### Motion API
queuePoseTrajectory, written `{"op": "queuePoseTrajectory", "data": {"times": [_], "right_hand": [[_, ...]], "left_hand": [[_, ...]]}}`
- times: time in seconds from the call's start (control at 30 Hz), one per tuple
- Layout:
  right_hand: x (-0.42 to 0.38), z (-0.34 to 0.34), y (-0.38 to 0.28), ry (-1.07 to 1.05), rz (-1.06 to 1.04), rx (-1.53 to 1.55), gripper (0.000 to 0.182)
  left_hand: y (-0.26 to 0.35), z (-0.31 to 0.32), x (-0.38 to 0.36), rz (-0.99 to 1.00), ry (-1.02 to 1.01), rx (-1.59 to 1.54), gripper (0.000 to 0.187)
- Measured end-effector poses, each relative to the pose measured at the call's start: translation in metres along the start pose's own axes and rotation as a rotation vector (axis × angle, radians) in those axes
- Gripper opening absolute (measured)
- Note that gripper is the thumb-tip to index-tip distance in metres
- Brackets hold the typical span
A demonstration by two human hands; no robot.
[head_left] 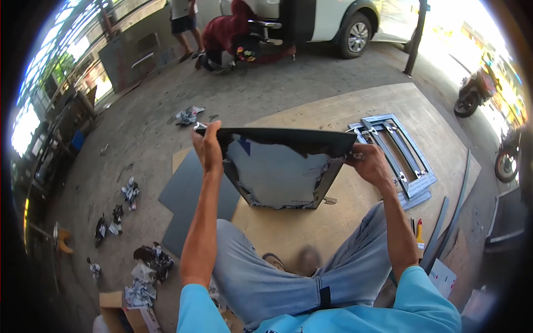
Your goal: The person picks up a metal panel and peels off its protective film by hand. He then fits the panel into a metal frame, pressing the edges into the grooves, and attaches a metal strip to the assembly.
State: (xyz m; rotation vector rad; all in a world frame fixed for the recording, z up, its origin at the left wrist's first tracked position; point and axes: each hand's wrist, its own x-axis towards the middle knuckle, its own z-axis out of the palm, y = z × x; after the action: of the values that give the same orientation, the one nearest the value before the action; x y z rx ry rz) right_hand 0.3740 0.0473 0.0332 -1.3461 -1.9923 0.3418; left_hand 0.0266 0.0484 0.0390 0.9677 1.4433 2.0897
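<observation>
In front of my knees a dark-framed panel (277, 172) stands tilted on the plywood sheet (261, 225). Its middle is covered by a pale sheet with ragged, torn edges. My left hand (209, 147) is closed on the panel's upper left corner, the thumb over the top edge. On the opposite upper corner my right hand (369, 164) has its fingers wrapped round the side. A small metal piece (200, 126) shows beside my left fingers. Grey flat sheets (194, 188) lie under and left of the panel. The panel's far face is hidden.
Blue-edged frames with clips (397, 155) lie at right, near long strips (444, 222) and a yellow-handled paintbrush (420, 238). Crumpled paper (152, 261) and a cardboard box (119, 313) sit at left. Beyond are a crouching person (233, 39), a white vehicle (327, 22) and a motorbike (477, 89).
</observation>
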Motion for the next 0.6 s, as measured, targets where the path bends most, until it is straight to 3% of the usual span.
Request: {"op": "queuePoseTrajectory", "data": {"times": [0.03,0.1,0.2,0.27,0.33,0.37,0.4,0.53,0.6], "right_hand": [[-0.017,-0.007,-0.010,-0.059,0.037,-0.037,0.024],[-0.052,-0.002,-0.018,0.122,-0.059,-0.012,0.019],[-0.092,-0.007,-0.052,0.116,0.088,0.195,0.042],[-0.120,0.001,-0.084,-0.149,0.199,0.391,0.059],[-0.147,0.046,-0.103,-0.236,0.187,0.658,0.079],[-0.155,0.057,-0.113,-0.395,0.329,0.940,0.085],[-0.161,0.074,-0.128,-0.380,0.270,0.740,0.089],[-0.175,0.111,-0.165,-0.259,0.350,0.850,0.095],[-0.165,0.108,-0.171,-0.359,0.204,1.072,0.093]], "left_hand": [[0.000,0.002,0.011,0.015,-0.031,-0.019,0.030],[0.003,0.015,0.036,0.133,-0.117,-0.009,0.023],[0.044,0.054,0.064,-0.035,-0.658,-0.109,0.014],[0.055,0.095,0.071,-0.119,-0.908,-0.149,0.011],[0.060,0.130,0.056,-0.174,-1.150,-0.139,0.012],[0.058,0.145,0.042,-0.171,-1.264,-0.084,0.013],[0.052,0.156,0.023,-0.208,-1.336,-0.040,0.012],[0.050,0.166,-0.010,-0.289,-1.534,-0.084,0.013],[0.065,0.169,-0.021,-0.314,-1.570,-0.018,0.013]]}}
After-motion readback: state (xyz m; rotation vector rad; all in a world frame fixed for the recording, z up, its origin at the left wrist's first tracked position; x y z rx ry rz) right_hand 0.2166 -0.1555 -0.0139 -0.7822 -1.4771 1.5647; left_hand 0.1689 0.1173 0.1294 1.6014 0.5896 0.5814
